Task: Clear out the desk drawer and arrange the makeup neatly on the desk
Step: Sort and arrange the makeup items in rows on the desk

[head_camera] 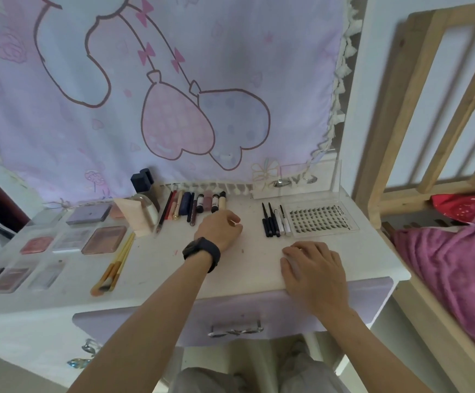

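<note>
On the white desk [174, 268], my left hand [219, 229], with a dark watch on its wrist, lies knuckles up just below a row of lipsticks and pencils [199, 204]. Its fingers are curled and seem to pinch a small pale stick [234, 222]. My right hand [312, 269] rests flat near the desk's front right edge, fingers relaxed. Eyeshadow and blush palettes [104, 239] lie in rows on the left, beside several makeup brushes [117, 265]. Dark eyeliner pens [271, 224] and a false-lash tray [319, 219] lie on the right. The lilac drawer front [372, 300] with its metal handle [234, 331] sits below the desk edge.
A dark-capped bottle [143, 181], a pale tube [132, 215] and a clear acrylic stand [297, 180] stand along the back under a hanging pink cloth [174, 80]. A wooden bed frame [417, 109] with pink bedding [457, 265] borders the desk's right side.
</note>
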A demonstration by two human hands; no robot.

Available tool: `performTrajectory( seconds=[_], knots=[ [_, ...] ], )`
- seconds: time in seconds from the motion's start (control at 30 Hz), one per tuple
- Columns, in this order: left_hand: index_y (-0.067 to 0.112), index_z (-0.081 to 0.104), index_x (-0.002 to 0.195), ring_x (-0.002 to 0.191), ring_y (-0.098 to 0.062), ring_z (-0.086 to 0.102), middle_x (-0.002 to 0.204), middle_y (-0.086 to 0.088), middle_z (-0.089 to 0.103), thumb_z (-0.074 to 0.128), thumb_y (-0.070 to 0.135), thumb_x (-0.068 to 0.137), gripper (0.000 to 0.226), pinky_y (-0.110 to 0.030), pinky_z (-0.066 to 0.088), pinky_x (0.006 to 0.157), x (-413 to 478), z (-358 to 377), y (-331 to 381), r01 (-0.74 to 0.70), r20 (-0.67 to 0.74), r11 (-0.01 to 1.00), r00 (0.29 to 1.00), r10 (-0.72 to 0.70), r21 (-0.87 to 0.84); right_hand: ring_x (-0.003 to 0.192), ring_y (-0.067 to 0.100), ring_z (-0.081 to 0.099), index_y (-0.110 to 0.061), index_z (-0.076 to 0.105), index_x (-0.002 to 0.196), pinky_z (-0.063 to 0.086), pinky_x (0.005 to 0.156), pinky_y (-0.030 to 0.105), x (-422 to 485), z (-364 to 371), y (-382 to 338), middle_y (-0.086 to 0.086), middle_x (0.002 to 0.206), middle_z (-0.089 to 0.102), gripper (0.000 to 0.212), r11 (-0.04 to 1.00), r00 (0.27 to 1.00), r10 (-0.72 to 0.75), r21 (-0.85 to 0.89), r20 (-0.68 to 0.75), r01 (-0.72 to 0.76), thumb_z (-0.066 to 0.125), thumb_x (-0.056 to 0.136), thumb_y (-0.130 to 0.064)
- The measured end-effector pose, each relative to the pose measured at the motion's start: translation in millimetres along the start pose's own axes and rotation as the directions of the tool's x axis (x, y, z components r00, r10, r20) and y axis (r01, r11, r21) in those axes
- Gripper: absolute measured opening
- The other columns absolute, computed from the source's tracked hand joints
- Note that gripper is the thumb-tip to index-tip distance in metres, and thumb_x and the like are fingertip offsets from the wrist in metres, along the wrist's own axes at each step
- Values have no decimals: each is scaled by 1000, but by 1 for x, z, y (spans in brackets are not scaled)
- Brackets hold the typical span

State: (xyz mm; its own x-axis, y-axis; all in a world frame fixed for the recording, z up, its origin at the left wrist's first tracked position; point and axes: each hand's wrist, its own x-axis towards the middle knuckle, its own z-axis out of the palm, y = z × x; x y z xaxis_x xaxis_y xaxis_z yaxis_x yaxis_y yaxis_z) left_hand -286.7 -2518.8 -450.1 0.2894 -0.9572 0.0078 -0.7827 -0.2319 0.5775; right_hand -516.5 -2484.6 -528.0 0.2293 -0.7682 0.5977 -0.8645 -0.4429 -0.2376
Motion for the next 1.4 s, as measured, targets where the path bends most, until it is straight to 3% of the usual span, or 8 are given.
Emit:
performTrajectory(
  seconds=[0.17, 0.37, 0.6, 0.77, 0.97, 1.07, 1.2, 1.4],
  knots=[
    [28, 54, 136, 129, -25, 43, 142, -4, 50, 55, 38, 96, 41, -38, 44, 96, 12, -9, -19, -47, -102, 953, 991, 81, 299, 103, 17, 62, -24, 76, 104, 48, 86, 35, 0, 0, 0, -6, 107, 72, 35, 999, 1000, -2, 40, 1, 2, 49, 92, -42],
    [18, 33, 151, 148, -30, 19, 157, -6, 34, 42, 44, 100, 58, -48, 26, 114, 41, 0, -21, -138, -24, 828, 984, 179, 543, 101, 18, 62, -25, 77, 102, 48, 84, 35, 2, -1, -3, -6, 106, 73, 34, 999, 1000, 18, 39, -9, -17, 49, 90, -41],
    [13, 57, 131, 141, -28, 31, 140, -7, 54, 38, 41, 100, 46, -49, 22, 117, 45, 10, -19, -198, -19, 752, 963, 269, 629, 100, 19, 61, -26, 77, 103, 48, 82, 35, 2, 0, -3, -7, 106, 72, 32, 998, 999, 43, 35, -6, -43, 51, 90, -39],
    [14, 54, 128, 144, -33, 30, 144, -13, 50, 49, 36, 99, 37, -47, 36, 106, 28, 7, -15, -112, -95, 829, 976, 195, 548, 98, 20, 62, -25, 77, 102, 50, 80, 37, 1, 0, -4, -6, 106, 72, 31, 997, 999, 51, 53, -14, -51, 53, 89, -38],
    [18, 61, 119, 105, -28, 55, 116, -7, 62, 49, 36, 96, 32, -37, 45, 80, 7, -5, -13, 14, -78, 883, 997, 26, 469, 100, 20, 65, -24, 79, 101, 52, 83, 38, 0, -5, -6, -6, 106, 74, 30, 993, 998, 69, 96, -13, -68, 56, 88, -37],
    [24, 65, 114, 102, -25, 55, 113, -3, 60, 49, 39, 96, 29, -34, 43, 74, -7, -8, -20, 19, -75, 907, 997, 14, 421, 103, 20, 64, -24, 79, 103, 52, 84, 39, 1, -8, -7, -6, 108, 74, 30, 993, 996, 86, 85, 11, -86, 57, 88, -37],
    [28, 61, 124, 115, -23, 47, 112, 3, 65, 47, 35, 101, 27, -36, 36, 89, -31, -4, -41, -79, -121, 960, 986, 115, 269, 106, 19, 63, -26, 79, 105, 50, 87, 39, 1, -10, -8, -7, 110, 73, 30, 992, 995, 100, 73, 31, -102, 57, 89, -38],
    [30, 62, 123, 104, -14, 49, 105, 7, 65, 57, 28, 100, 24, -28, 38, 82, -73, 7, -58, -263, -174, 958, 955, 242, -114, 113, 19, 57, -26, 75, 114, 43, 95, 39, 3, -16, -9, -8, 119, 69, 24, 987, 984, 128, 78, 126, -138, 65, 93, -34]
  ],
)
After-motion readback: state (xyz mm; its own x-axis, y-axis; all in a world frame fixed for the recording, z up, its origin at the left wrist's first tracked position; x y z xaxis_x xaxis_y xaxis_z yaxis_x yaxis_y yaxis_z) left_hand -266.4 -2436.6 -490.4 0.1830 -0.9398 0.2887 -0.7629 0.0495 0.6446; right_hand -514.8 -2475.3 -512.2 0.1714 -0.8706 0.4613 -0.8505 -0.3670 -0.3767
